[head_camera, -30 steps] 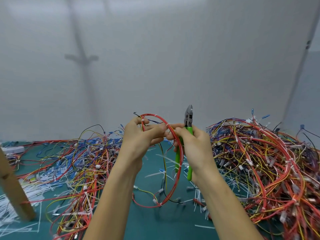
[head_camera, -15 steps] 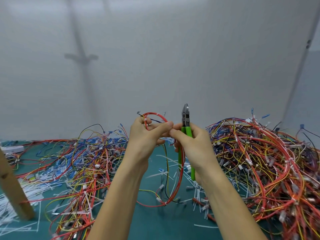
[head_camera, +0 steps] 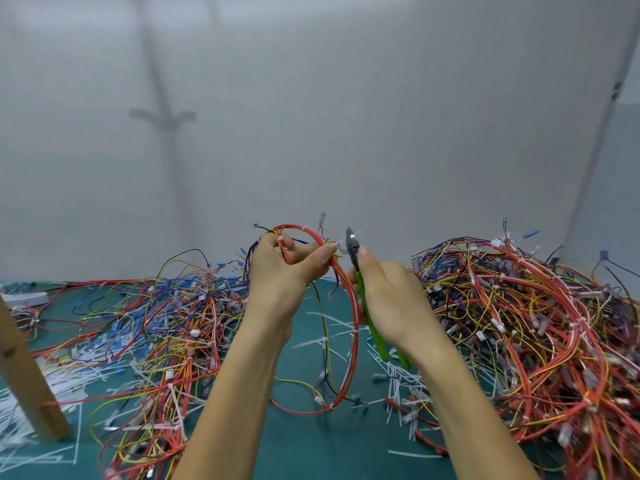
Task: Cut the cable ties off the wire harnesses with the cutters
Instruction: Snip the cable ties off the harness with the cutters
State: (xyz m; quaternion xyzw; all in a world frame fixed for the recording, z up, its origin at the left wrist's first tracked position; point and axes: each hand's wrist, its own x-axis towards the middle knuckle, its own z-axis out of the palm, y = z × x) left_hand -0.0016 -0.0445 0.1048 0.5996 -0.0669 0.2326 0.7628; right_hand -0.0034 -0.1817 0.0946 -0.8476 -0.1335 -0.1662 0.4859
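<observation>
My left hand [head_camera: 284, 271] grips the top of a looped red wire harness [head_camera: 352, 327] that hangs down to the green mat, with small white cable ties [head_camera: 354, 331] along it. Thumb and fingers pinch the bundle near its upper bend. My right hand [head_camera: 388, 299] holds green-handled cutters [head_camera: 367, 306] upright just right of the loop. The steel jaws [head_camera: 352, 244] point up beside the harness, close to my left fingertips. The cutter's handles stick out below my palm.
A large tangle of red, yellow and blue harnesses [head_camera: 533, 327] is heaped on the right. A flatter tangle [head_camera: 156, 320] spreads on the left. Cut white ties [head_camera: 398, 379] litter the green mat [head_camera: 311, 448]. A wooden post [head_camera: 24, 372] stands at the left; a grey wall is behind.
My hands have drawn slightly apart. The cutters have tilted, with the jaws leaning left toward the harness top. The loop has shifted in my left hand and more of its top shows.
</observation>
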